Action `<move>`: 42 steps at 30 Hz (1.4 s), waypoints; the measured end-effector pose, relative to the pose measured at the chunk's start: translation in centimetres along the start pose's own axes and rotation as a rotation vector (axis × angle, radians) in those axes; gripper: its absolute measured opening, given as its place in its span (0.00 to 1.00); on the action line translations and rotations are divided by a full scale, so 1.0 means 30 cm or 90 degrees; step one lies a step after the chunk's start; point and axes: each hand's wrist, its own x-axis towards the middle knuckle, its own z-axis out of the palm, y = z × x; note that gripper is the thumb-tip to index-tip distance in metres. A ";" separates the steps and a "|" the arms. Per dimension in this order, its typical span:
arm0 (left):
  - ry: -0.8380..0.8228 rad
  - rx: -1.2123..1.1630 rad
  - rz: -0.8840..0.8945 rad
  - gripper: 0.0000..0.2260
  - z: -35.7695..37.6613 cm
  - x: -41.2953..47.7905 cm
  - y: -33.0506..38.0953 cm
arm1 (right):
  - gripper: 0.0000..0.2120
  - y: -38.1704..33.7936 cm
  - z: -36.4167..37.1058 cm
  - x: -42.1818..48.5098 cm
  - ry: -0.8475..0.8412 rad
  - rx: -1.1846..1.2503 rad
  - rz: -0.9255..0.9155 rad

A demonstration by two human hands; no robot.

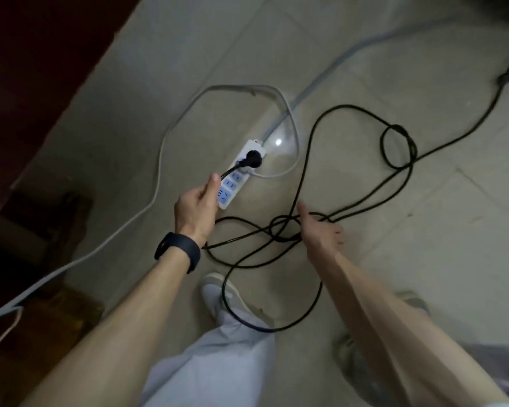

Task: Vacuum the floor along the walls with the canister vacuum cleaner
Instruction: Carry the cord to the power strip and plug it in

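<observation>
The black power cord [344, 106] sprawls in loops over the tiled floor [409, 259]. Its plug [252, 158] sits in the white power strip [232, 183]. The left hand [196, 207] grips the cord just behind the plug, and the right hand [321, 230] holds gathered loops beside it.

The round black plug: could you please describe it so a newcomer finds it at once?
On the pale tiled floor, a white rectangular power strip lies beyond the left hand. The round black plug sits at its far end; the nearer sockets glow blue and empty, and only it trails a thin black cord.
</observation>
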 end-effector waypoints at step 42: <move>-0.096 -0.639 0.048 0.12 -0.254 0.092 -0.013 | 0.11 -0.936 -0.092 -0.503 -0.560 0.557 -0.466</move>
